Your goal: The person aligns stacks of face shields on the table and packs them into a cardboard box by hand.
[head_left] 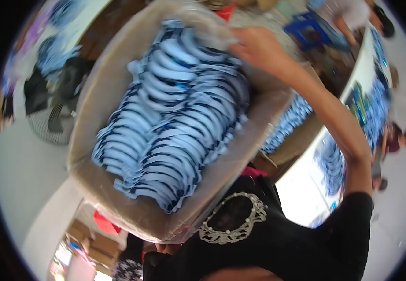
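Observation:
A cardboard box (pixel 88 131) lined with clear plastic fills the middle of the view, tilted with its opening toward me. Inside, light-blue curved, cup-like fabric pieces (pixel 179 131) with dark-blue edges lie nested in rows. My right hand (pixel 254 44) is closed on the box's far right rim and plastic liner. Only a small part of my left hand (pixel 168 248) shows at the near lower edge of the box, against its underside, and most of its fingers are hidden.
White worktables with piles of blue pieces (pixel 332 164) stand on the right, beside another open box (pixel 292 136) of them. A floor fan (pixel 51 124) stands left. A blue plastic stool (pixel 306 30) and a seated person (pixel 343 16) are at upper right; other people sit farther right.

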Available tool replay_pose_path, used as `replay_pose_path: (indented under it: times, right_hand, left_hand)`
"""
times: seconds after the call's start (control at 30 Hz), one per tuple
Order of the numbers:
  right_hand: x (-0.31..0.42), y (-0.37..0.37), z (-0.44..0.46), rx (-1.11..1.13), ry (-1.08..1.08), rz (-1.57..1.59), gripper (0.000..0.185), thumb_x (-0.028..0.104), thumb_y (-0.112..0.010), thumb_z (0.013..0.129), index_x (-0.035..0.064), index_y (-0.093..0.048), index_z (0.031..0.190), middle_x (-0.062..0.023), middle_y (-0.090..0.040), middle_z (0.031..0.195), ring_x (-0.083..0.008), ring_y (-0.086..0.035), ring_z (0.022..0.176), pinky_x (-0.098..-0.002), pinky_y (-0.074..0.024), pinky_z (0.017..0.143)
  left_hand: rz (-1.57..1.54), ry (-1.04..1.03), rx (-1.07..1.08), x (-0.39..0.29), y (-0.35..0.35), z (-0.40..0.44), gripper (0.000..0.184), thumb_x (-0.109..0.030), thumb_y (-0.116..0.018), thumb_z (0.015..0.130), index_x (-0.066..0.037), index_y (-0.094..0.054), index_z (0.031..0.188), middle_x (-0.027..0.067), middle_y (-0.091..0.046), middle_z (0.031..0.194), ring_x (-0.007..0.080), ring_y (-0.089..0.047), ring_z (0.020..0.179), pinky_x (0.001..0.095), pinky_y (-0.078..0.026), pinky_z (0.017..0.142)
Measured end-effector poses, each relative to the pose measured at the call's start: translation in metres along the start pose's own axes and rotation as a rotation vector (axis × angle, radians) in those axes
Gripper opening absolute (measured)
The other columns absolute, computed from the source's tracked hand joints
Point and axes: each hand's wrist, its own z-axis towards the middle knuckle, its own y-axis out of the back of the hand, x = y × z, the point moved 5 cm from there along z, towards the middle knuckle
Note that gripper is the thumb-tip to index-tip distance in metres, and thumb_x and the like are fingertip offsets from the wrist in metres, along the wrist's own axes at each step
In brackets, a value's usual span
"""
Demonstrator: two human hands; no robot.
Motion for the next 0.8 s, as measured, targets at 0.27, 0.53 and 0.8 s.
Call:
replay_pose_path:
  times: [0.27, 0.53, 0.8]
  right_hand:
    - [-0.003, 0.004, -0.007, -0.143, -0.012, -0.001, 0.027, 0.021, -0.071, 0.080, 0.0061, -0.067, 0.102, -0.0158, -0.069, 0.085, -0.0366, -0.068, 0.082, -0.0481, -0.0546, 0.073]
    - [0.003, 0.012, -0.013, -0.115, -0.070, -0.004, 0.015, 0.014, -0.068, 0.076, 0.0025, -0.071, 0.083, -0.0181, -0.070, 0.081, -0.0359, -0.070, 0.083, -0.0466, -0.0561, 0.073]
    - [0.001, 0.005, -0.027, -0.132, -0.121, -0.019, 0.014, 0.015, -0.068, 0.077, 0.0028, -0.069, 0.083, -0.0174, -0.070, 0.082, -0.0361, -0.070, 0.084, -0.0469, -0.0558, 0.074]
  left_hand:
    - [0.073, 0.015, 0.028, -0.013, -0.001, 0.013, 0.045, -0.035, -0.058, 0.100, -0.004, -0.060, 0.132, 0.0066, -0.064, 0.124, 0.0181, -0.060, 0.112, 0.0347, -0.048, 0.094]
    - [0.132, 0.002, 0.067, -0.027, -0.001, 0.022, 0.044, -0.034, -0.058, 0.100, -0.004, -0.060, 0.132, 0.0068, -0.064, 0.124, 0.0182, -0.059, 0.113, 0.0347, -0.048, 0.094]
    - [0.121, 0.009, 0.058, -0.021, 0.009, 0.022, 0.044, -0.033, -0.057, 0.100, -0.003, -0.060, 0.132, 0.0070, -0.064, 0.124, 0.0184, -0.059, 0.113, 0.0347, -0.048, 0.095]
